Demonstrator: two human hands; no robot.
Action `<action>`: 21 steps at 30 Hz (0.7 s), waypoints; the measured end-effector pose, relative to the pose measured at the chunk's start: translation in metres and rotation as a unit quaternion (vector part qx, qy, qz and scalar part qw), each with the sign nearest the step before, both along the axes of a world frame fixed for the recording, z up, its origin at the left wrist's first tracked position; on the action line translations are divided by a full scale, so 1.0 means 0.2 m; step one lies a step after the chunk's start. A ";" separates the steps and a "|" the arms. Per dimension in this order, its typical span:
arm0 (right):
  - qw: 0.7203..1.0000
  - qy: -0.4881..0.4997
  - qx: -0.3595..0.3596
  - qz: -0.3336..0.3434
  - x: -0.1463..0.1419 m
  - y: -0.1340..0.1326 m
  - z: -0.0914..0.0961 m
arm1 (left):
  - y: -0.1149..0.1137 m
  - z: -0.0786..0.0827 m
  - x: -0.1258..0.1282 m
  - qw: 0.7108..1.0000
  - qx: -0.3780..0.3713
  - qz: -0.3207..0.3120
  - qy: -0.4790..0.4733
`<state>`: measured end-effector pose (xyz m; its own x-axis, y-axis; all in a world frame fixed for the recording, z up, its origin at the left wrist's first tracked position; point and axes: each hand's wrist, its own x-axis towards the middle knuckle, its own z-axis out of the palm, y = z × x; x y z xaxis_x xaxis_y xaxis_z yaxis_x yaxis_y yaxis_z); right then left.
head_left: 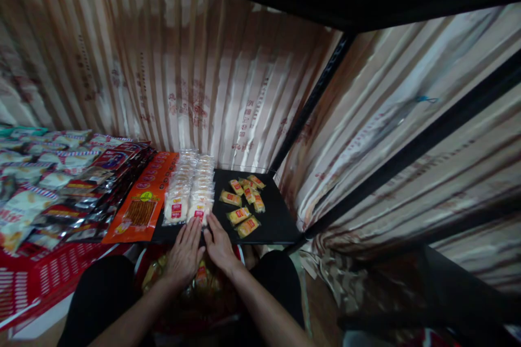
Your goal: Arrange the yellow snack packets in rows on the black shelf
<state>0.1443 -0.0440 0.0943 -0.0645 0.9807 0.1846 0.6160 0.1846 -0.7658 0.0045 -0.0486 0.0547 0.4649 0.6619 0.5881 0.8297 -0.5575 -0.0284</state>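
Two rows of clear-wrapped white rice crackers with red labels stand on the black shelf. My left hand lies with stretched fingers at the front of the right row of rice crackers, fingertips on the nearest packet. My right hand touches that row's front right corner, its fingers extended. The left row of rice crackers is beside it. To the right, several small yellow snack packets lie loosely on the shelf. Below my hands, a red basket between my knees holds more yellow packets, partly hidden by my arms.
Left of the crackers lies an orange snack bag, then dark glossy bags and many white bags. A red basket stands at lower left. Black frame bars and a printed curtain enclose the shelf.
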 end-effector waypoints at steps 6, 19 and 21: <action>0.999 0.011 0.035 -0.039 0.03 -0.02 0.04 | 0.01 0.00 0.03 1.000 0.009 0.003 -0.002; 0.971 0.028 0.178 -0.159 0.47 -0.26 0.04 | -0.07 -0.01 0.09 0.998 -0.055 -0.002 0.026; 0.971 0.032 0.176 -0.158 0.46 -0.28 0.04 | -0.07 0.01 0.08 0.998 -0.064 -0.002 0.028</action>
<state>0.2357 -0.0997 0.1025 0.2525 0.8245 0.5064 0.6379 0.2517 -0.7278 0.0213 -0.0618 0.0572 0.4968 0.7283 0.4720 0.8269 -0.5623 -0.0026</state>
